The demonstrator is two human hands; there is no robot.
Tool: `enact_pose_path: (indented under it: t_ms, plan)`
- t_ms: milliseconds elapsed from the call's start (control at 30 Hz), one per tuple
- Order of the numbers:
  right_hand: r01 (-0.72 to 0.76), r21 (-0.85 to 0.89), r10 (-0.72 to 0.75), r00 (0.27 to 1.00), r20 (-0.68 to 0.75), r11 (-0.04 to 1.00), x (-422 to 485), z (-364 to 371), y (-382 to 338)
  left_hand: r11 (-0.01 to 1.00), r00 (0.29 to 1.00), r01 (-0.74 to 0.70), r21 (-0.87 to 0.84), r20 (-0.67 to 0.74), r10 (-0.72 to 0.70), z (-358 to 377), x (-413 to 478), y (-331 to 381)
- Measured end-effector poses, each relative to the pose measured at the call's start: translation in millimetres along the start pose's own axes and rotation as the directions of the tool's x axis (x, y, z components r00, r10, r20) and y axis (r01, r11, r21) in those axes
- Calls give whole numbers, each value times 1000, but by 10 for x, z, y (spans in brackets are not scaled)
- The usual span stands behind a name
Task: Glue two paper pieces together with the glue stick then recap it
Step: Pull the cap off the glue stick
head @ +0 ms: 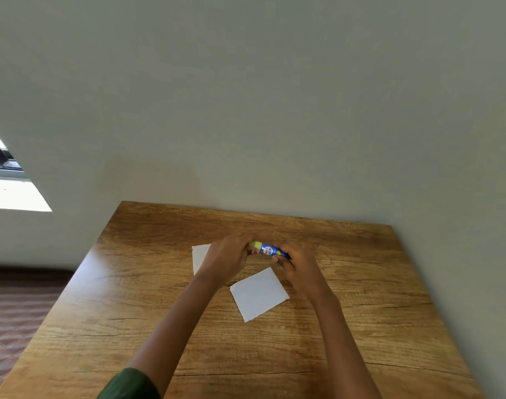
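Note:
I hold a blue glue stick [268, 250] with a yellow-green cap sideways above the wooden table [131, 326]. My left hand [231, 257] grips the capped end. My right hand [296, 266] grips the blue barrel at the other end. The cap sits on the stick. One white paper piece [259, 295] lies flat on the table just below my hands. A second white paper piece [200, 256] lies to the left, partly hidden under my left hand.
The table stands against a plain wall [274, 110] at its far edge. A brown quilted surface [15, 312] lies to the left of the table. A window [4, 174] shows at the far left.

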State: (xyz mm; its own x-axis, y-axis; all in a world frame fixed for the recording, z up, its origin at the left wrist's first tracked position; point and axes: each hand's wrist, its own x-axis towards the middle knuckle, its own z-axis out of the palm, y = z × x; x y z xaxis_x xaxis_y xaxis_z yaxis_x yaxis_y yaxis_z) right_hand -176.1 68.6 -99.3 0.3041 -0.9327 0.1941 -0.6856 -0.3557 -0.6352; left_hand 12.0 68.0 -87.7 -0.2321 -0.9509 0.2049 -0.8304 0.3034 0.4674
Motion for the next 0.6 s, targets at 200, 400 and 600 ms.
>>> enact_pose_path:
  t_ms: [200, 400, 600]
  plan:
    - [-4, -32, 3, 999, -33, 999, -14, -85, 54, 998, 1000, 21, -58, 18, -20, 35, 48, 9]
    - [-148, 121, 178, 942, -284, 981, -88, -383, 277, 977, 988, 146, -155, -34, -153, -206, 128, -281]
    - [-169, 184, 220, 925, -310, 968, -64, -316, 244, 973, 988, 142, -183, -31, -150, -121, 219, -290]
